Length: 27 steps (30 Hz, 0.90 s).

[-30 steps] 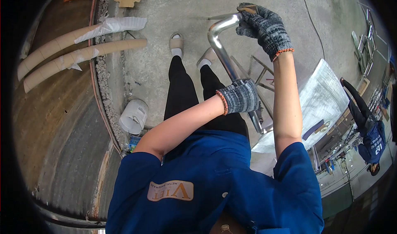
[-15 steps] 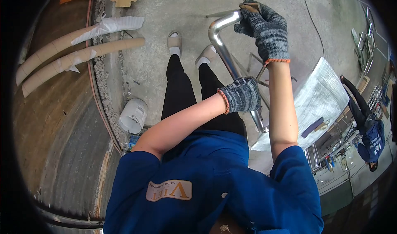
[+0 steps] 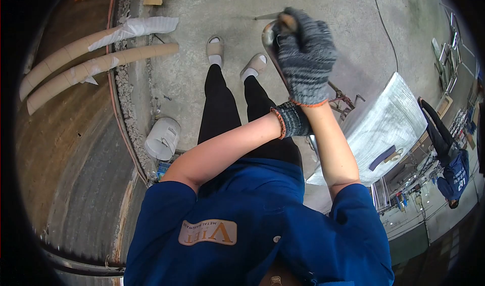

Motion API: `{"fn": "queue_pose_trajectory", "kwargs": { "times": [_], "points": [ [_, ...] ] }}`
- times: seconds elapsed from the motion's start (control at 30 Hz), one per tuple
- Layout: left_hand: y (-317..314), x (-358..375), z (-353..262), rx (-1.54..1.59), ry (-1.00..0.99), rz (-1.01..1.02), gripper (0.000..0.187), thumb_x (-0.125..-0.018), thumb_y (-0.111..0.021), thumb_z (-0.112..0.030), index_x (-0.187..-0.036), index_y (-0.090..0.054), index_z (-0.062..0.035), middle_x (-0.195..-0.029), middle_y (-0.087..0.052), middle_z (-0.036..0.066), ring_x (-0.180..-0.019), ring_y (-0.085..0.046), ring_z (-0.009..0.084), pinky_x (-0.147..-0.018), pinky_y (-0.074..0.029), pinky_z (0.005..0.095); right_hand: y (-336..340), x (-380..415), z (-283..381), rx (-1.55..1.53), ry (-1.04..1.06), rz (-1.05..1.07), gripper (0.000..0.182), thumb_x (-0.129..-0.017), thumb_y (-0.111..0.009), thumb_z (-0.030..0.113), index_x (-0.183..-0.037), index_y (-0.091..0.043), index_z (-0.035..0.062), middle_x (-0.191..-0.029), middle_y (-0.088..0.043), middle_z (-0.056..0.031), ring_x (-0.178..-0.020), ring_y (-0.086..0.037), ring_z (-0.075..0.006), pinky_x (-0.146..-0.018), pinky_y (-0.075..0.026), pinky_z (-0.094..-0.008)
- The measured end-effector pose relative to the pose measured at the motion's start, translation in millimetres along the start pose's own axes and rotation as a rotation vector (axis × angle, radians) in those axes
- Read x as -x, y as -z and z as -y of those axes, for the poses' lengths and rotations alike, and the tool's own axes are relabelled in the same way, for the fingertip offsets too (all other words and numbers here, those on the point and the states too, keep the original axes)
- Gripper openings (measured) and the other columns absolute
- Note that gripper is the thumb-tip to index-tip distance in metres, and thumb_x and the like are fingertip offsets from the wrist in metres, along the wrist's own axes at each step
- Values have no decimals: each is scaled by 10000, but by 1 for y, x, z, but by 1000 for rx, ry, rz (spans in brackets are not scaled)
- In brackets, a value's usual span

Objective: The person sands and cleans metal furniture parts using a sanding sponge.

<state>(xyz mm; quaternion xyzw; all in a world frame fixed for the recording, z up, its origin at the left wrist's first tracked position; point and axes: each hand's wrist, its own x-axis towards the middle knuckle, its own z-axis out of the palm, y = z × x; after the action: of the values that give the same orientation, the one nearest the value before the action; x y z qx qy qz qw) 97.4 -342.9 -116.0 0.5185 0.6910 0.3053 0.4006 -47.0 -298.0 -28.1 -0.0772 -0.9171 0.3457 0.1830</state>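
A shiny bent metal pipe [image 3: 269, 35] runs in front of my legs, its bend showing at the top and much of its length hidden behind my gloved hands. My left hand [image 3: 295, 120], in a grey knit glove with an orange cuff, is closed round the lower part of the pipe; my right wrist covers its fingers. Over the pipe near its upper bend, my right hand [image 3: 307, 56], gloved alike and smeared by motion, is curled round a small brown pad [image 3: 288, 23]. The pad's exact kind is too blurred to make out.
Beyond my right forearm stands a table wrapped in silvery film [image 3: 389, 129], with a purple strip [image 3: 382, 157] on it. A white bucket [image 3: 163, 138] and two wrapped curved tubes [image 3: 101, 64] lie at left. Another person [image 3: 454, 170] is at far right.
My right hand has come down and left, from the pipe's upper end onto its bend, and its forearm now crosses over my left hand. The left hand keeps its grip.
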Motion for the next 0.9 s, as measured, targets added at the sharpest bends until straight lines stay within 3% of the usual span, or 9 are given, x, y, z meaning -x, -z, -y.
{"fn": "queue_pose_trajectory", "kwargs": {
  "times": [0.03, 0.3, 0.33, 0.43, 0.6, 0.63, 0.7, 0.8, 0.9],
  "points": [
    [-60, -21, 19, -58, -52, -55, 416, -1049, -319, -331, -1377, -482, -133, -1492, -452, 80, -1369, -414, 228, -1180, -251, 394, -2, 2, 3, 0, 2, 1, 262, -800, -707, 75, -1062, -719, 82, -892, -673, -139, -805, -674, -276, -734, -540, -362],
    [32, 14, -6, -315, -134, -79, 272, -952, -461, -202, -1123, -650, -108, -1084, -677, 130, -989, -649, 280, -950, -484, 453, 17, -10, -4, -219, 191, 363, 300, -783, -678, 27, -1068, -714, 115, -975, -695, -125, -881, -669, -306, -809, -542, -375],
    [54, 22, -14, -343, -169, -85, 210, -848, -519, -182, -911, -703, -102, -825, -691, 129, -747, -677, 292, -681, -550, 463, 22, -14, -6, -283, 217, 483, 337, -760, -678, 4, -1077, -710, 113, -1001, -695, -127, -900, -666, -313, -825, -541, -377],
    [74, 31, -21, -477, -191, -154, 171, -792, -545, -191, -753, -688, -104, -668, -650, 101, -629, -659, 270, -494, -508, 449, 30, -17, -14, -274, 307, 710, 407, -701, -701, -12, -1087, -707, 118, -1022, -674, -127, -920, -652, -334, -832, -539, -387],
    [34, 21, -4, -353, -211, -155, 141, -798, -557, -182, -751, -674, -120, -659, -630, 79, -635, -653, 253, -490, -504, 433, 80, 5, -30, -246, 275, 1064, 437, -680, -713, -25, -1088, -708, 132, -989, -629, -103, -888, -637, -314, -801, -538, -373],
    [12, 10, 8, -340, -338, -429, 138, -798, -559, -183, -751, -674, -123, -671, -634, 69, -633, -657, 250, -481, -500, 431, 86, 8, -31, -292, 218, 1177, 441, -679, -709, -31, -1088, -709, 135, -970, -614, -98, -870, -634, -305, -792, -538, -368],
    [7, 8, 12, -323, -458, -707, 135, -798, -562, -184, -751, -674, -125, -683, -639, 59, -632, -662, 247, -472, -497, 428, 84, 9, -28, -256, 194, 1165, 461, -671, -708, -50, -1092, -711, 138, -957, -615, -95, -860, -632, -289, -784, -538, -355],
    [56, 25, -14, -422, -216, -160, 127, -796, -575, -201, -733, -670, -146, -681, -632, 65, -580, -638, 231, -395, -451, 418, 60, 8, -31, -175, 341, 899, 386, -752, -721, 47, -1113, -700, 181, -963, -605, -92, -862, -634, -291, -757, -544, -372],
    [62, 27, -17, -537, -188, -247, 121, -775, -592, -206, -689, -659, -154, -636, -602, 60, -525, -608, 215, -351, -408, 409, 43, -4, -20, -191, 329, 778, 347, -783, -716, 71, -1111, -700, 182, -975, -628, -93, -883, -639, -296, -781, -553, -376]
  ]
}}
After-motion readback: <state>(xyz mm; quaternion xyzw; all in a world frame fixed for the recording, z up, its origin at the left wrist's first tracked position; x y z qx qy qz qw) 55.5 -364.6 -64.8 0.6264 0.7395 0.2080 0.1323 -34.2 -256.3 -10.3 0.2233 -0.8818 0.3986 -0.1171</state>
